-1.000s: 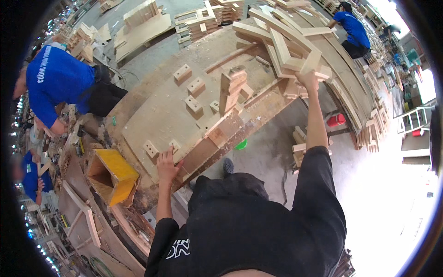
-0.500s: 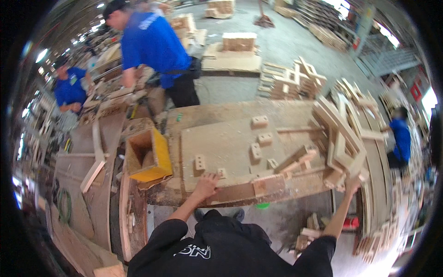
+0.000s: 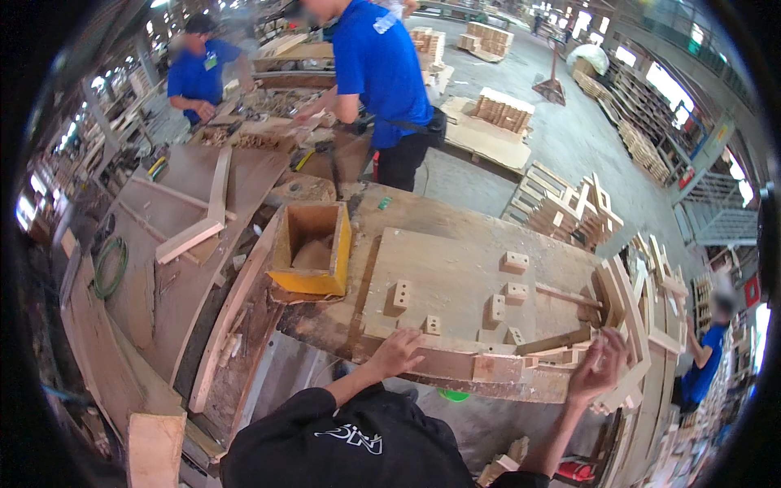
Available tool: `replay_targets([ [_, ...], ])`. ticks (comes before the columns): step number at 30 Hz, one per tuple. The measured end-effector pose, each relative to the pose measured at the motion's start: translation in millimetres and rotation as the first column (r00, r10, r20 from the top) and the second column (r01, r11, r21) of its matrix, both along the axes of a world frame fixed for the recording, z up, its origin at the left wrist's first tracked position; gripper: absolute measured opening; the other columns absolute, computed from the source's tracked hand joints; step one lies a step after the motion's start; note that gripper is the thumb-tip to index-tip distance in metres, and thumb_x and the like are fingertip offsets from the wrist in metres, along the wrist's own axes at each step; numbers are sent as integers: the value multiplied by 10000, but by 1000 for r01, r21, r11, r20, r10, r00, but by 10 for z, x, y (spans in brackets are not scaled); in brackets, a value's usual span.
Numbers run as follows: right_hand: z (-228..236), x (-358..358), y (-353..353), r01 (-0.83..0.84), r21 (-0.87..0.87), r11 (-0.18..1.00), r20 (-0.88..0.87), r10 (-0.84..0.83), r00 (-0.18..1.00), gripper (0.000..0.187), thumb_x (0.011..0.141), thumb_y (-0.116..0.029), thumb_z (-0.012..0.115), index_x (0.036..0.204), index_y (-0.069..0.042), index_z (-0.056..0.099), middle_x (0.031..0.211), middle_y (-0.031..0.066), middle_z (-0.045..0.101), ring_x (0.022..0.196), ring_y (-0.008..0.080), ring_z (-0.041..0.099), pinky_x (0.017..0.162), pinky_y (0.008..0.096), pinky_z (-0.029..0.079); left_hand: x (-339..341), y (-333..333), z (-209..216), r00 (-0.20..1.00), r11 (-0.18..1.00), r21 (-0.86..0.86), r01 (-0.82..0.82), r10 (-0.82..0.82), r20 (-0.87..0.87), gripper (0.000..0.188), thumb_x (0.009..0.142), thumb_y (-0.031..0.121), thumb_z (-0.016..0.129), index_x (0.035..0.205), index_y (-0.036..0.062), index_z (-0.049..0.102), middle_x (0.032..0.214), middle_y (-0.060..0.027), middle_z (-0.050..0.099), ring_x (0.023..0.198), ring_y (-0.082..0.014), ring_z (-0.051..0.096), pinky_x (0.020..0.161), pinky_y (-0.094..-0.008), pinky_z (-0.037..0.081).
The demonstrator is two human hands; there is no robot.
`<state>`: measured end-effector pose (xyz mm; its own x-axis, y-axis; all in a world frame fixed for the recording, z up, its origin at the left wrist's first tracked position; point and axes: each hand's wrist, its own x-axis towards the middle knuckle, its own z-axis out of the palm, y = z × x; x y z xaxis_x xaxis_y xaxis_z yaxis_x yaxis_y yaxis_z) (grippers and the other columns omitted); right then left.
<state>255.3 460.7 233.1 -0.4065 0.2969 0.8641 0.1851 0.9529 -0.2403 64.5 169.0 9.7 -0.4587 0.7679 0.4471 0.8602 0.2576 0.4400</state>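
My left hand rests at the near edge of a flat wooden jig board, its fingers stretched out and holding nothing. Just ahead of its fingertips stands a small drilled wooden block; a taller drilled block is farther left. Several similar blocks, among them one with two holes, are on the board's right half. My right hand hovers over the right end of the bench, fingers apart and slightly curled, with nothing visible in it. Beside it lies an angled wooden frame piece.
A yellow-sided wooden box stands left of the board. Farther left, a side table bears joined wooden bars. Two people in blue shirts work at the back left, and another person stands at the far right. Stacked wood sits on the floor beyond.
The view has swung, shifting the scene. My right hand has let go of the angled frame piece and moved left of it, and the frame pieces sit lower. My left hand stays at the board's edge.
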Motion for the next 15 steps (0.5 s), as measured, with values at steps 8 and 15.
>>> replay_targets([
  [8,116,-1829,-1473,-492,-85,866,96,499,861,88,814,-30,710,883,-30,655,969,124,679,955,340,624,876,439,485,210,-1462,-319,897,993,-106,-60,100,430,303,871,293,674,1070,65,661,942,-135,675,881,-316,654,789,-402,532],
  [15,-194,-3858,-3911,-843,-226,488,478,809,341,418,776,-342,781,1074,-70,670,1168,122,633,1144,340,546,967,495,418,127,-2834,-584,538,761,-165,-627,577,615,284,866,284,677,1077,94,670,957,-98,694,879,-293,665,788,-395,531],
])
